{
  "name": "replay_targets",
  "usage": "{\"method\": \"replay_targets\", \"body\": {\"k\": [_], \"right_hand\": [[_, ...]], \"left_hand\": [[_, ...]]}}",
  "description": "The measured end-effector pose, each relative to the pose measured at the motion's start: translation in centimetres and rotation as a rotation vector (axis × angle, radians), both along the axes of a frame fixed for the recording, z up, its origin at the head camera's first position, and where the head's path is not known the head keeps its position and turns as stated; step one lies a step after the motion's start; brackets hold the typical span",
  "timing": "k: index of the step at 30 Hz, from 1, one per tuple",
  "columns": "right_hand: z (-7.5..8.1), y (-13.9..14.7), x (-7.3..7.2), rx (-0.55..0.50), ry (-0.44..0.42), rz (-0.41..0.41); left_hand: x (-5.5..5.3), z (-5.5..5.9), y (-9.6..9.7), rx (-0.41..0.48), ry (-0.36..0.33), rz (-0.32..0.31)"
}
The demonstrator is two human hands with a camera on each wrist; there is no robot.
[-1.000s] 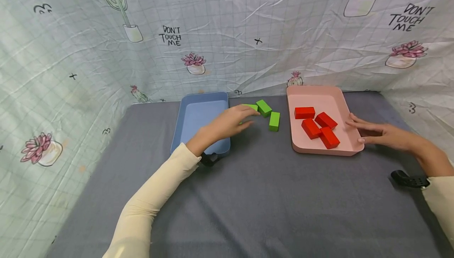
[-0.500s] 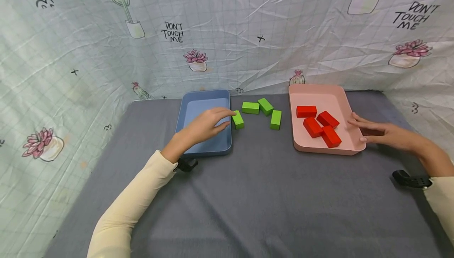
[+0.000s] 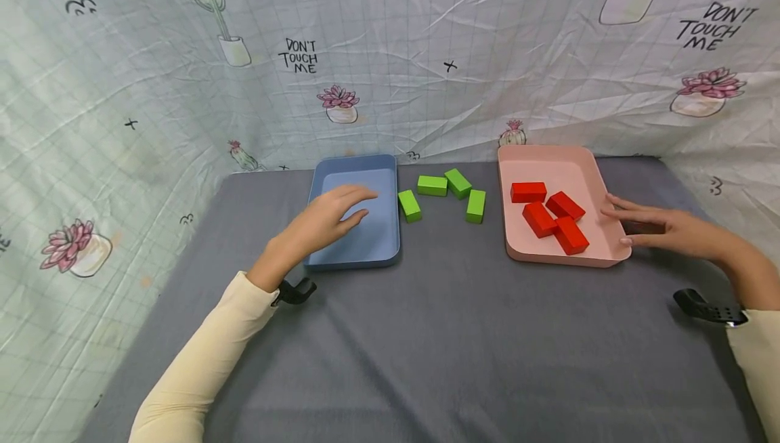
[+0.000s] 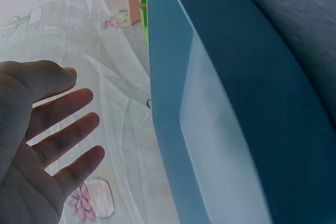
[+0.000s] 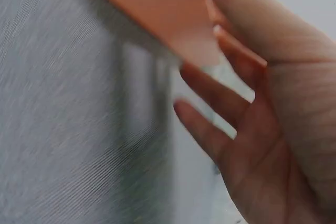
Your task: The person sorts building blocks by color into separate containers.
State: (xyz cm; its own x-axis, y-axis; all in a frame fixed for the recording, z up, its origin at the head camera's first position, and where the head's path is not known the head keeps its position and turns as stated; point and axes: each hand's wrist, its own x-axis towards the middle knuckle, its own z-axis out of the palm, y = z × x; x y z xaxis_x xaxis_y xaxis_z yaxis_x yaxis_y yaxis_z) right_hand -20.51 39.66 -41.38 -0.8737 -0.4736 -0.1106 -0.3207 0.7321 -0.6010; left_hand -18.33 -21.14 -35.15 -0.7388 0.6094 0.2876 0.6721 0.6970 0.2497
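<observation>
My left hand [image 3: 332,218] hovers over the blue tray [image 3: 384,226], holding nothing, its fingers extended and thumb apart. In the left wrist view the fingers [image 4: 63,135] are spread beside the tray's wall [image 4: 170,77]. Just right of that tray lie several green blocks, among them an upright-angled one [image 3: 409,206] and a sideways one [image 3: 432,186]. At the pink tray [image 3: 518,248], my right hand [image 3: 676,229] touches the right side with loosely extended fingers; the right wrist view shows its thumb [image 5: 252,19] overlapping the tray's corner. Several red blocks [image 3: 570,235] lie inside the pink tray.
A grey cloth [image 3: 451,334] covers the table. Behind it hangs a pale curtain [image 3: 402,104] printed with cacti and lettering. The green blocks occupy the gap between the two trays, towards the back.
My left hand has drawn back leftward, from over the green blocks to over the blue tray, uncovering the blocks. My right hand stays at the pink tray's side.
</observation>
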Motion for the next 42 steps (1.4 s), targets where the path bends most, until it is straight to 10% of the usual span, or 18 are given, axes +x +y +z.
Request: {"method": "replay_targets", "body": {"k": [13, 42], "right_hand": [[3.4, -2.9, 1.8, 0.207, 0.421, -0.038], [5.0, -10.7, 4.9, 0.146, 0.382, 0.052]], "left_hand": [[1.2, -0.4, -2.1, 0.03, -0.003, 0.072], [2.9, -1.3, -6.8, 0.136, 0.097, 0.195]]}}
